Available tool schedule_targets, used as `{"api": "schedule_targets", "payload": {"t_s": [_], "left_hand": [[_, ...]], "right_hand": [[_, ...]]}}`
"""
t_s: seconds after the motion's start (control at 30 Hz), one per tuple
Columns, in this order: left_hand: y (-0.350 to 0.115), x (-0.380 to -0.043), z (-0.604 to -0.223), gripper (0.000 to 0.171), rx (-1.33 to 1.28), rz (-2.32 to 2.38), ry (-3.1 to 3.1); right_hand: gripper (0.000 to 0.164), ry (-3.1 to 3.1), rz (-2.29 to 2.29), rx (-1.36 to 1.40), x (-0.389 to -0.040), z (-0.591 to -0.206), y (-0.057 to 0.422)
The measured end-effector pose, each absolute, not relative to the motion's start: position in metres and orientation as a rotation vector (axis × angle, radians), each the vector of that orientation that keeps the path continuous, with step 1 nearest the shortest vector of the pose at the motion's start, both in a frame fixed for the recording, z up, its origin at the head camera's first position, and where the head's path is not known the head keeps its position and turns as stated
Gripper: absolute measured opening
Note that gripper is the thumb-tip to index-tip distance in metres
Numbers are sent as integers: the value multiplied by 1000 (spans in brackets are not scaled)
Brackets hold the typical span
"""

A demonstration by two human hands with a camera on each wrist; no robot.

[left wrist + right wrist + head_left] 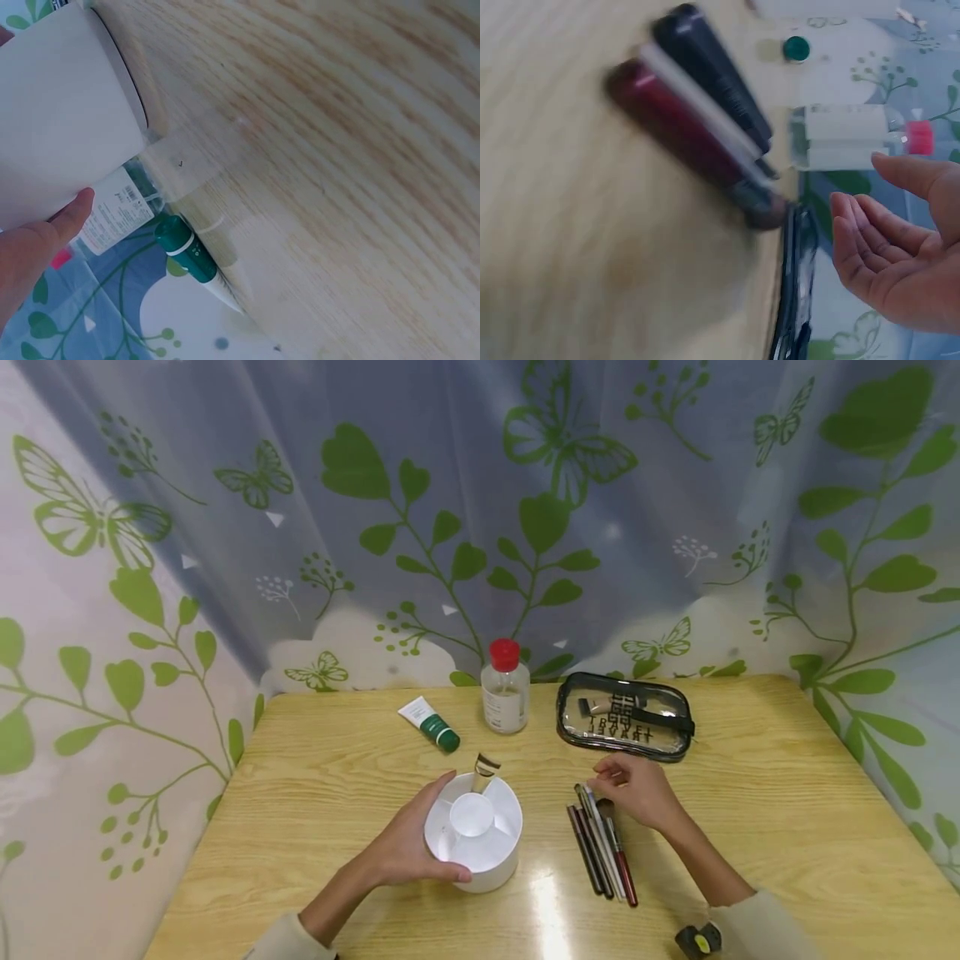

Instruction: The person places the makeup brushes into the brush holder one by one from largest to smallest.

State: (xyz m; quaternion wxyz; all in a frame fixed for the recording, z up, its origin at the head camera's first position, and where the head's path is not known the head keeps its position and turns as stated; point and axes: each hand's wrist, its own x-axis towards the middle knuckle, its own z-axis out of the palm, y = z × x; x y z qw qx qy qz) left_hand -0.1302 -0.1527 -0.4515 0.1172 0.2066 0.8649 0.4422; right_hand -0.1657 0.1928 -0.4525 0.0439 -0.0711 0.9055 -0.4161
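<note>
My left hand (408,843) grips a round white divided organizer (491,882) at its left side, thumb in front and fingers behind. A small tube (484,771) with a dark band stands in one of the organizer's back compartments. In the left wrist view, the organizer's white wall (67,112) stands tilted by that camera's angle, with a finger (73,215) along it. Right of it, several makeup brushes (600,852) lie side by side on the table. My right hand (641,792) is over their far ends, its fingers loosely bent; the right wrist view shows nothing between thumb and fingers.
Behind the organizer stands a clear bottle (506,697) with a red cap. A green and white tube (430,724) lies to its left, a clear black-edged pouch (624,717) to its right. A patterned curtain (465,485) hangs along the back of the wooden table (322,760).
</note>
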Motion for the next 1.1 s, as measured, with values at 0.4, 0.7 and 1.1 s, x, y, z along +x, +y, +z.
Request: {"api": "schedule_targets", "payload": {"t_s": [0.4, 0.7, 1.1], "left_hand": [[-152, -130, -451, 120, 604, 1304, 2519], [-153, -130, -452, 120, 607, 1306, 2526], [-152, -130, -451, 120, 600, 1302, 2525]], "right_hand": [[27, 2694, -1094, 4, -147, -475, 211], [19, 2662, -1155, 11, -140, -483, 208], [15, 2722, -1132, -35, -139, -480, 206]]}}
